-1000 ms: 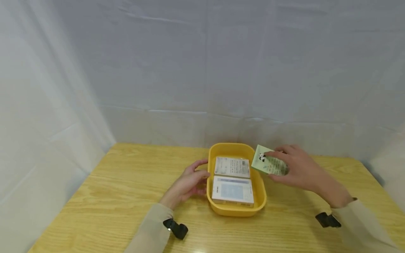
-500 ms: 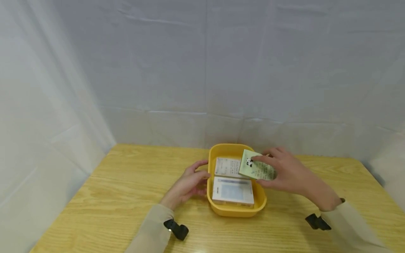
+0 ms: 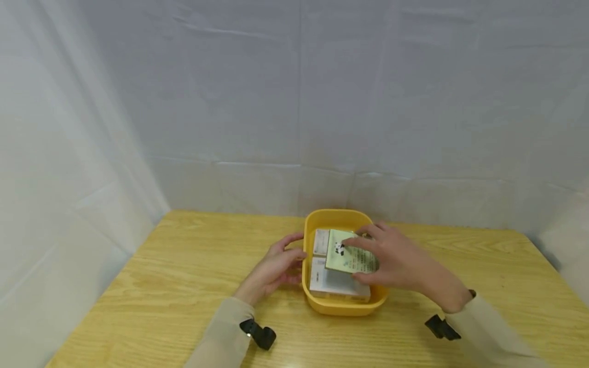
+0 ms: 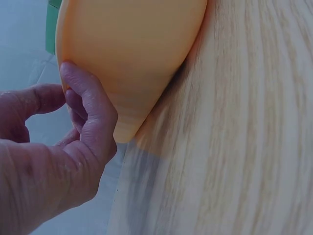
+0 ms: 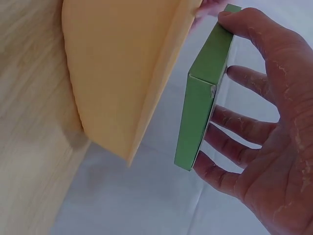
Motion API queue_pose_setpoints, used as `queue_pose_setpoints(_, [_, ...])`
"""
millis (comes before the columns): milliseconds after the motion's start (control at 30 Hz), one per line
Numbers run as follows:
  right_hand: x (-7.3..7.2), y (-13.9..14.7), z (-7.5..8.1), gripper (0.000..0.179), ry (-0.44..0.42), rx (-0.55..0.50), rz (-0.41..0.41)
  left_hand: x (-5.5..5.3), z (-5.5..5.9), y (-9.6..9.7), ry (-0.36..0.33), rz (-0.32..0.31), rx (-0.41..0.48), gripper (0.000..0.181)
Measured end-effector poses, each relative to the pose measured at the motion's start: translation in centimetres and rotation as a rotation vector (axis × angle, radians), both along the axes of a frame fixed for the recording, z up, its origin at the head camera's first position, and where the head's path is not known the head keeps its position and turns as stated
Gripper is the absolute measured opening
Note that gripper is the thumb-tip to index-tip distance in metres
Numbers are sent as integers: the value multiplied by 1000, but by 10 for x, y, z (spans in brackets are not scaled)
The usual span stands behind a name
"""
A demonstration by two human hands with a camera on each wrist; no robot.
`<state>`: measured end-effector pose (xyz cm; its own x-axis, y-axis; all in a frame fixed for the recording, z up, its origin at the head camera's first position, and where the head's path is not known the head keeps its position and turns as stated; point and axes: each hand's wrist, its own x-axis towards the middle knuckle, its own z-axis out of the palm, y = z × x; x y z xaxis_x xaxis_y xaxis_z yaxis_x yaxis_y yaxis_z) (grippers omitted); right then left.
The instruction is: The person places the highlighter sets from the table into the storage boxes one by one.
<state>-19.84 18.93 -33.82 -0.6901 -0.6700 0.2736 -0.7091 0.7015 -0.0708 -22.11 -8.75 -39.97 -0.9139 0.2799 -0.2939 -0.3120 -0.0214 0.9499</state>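
My right hand (image 3: pixel 391 258) grips a flat pale green box (image 3: pixel 340 261), with a panda picture and printed text, by its edges over the yellow plastic basket (image 3: pixel 342 309). In the right wrist view, the box's green sides show between thumb and fingers. Under it in the basket lie two flat boxes: a white box (image 3: pixel 329 285) with a blue-grey panel in front, and a light printed box (image 3: pixel 320 243) behind, mostly covered in the head view. At the basket's left side, my left hand (image 3: pixel 277 263) holds the rim with thumb and curled fingertips, as the left wrist view shows (image 4: pixel 88 112).
The basket stands on a light wood table (image 3: pixel 193 266) close to its back edge. Behind the table hangs a grey-white sheet (image 3: pixel 257 102), and another pale sheet drops along the left side. Each wrist wears a black strap (image 3: pixel 258 333).
My right hand has carried the green box leftward and slightly nearer, from beside the right rim to over the two boxes in the basket. The left hand stays at the rim.
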Motion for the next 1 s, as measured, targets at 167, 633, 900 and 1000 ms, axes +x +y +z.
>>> queue_pose_setpoints(167, [1, -12, -6, 57, -6, 20, 40, 0, 1, 0, 9, -4, -8, 59])
queue_pose_setpoints(633, [-5, -27, -27, 57, -109, 67, 57, 0, 3, 0, 16, 0, -24, 59])
queue_pose_setpoints(900, [-5, -27, -34, 54, -149, 78, 47, 0, 1, 1, 12, -6, -17, 60])
queue_pose_setpoints(1000, [-5, -28, -35, 54, -144, 84, 47, -1, 1, 1, 11, -5, -11, 59])
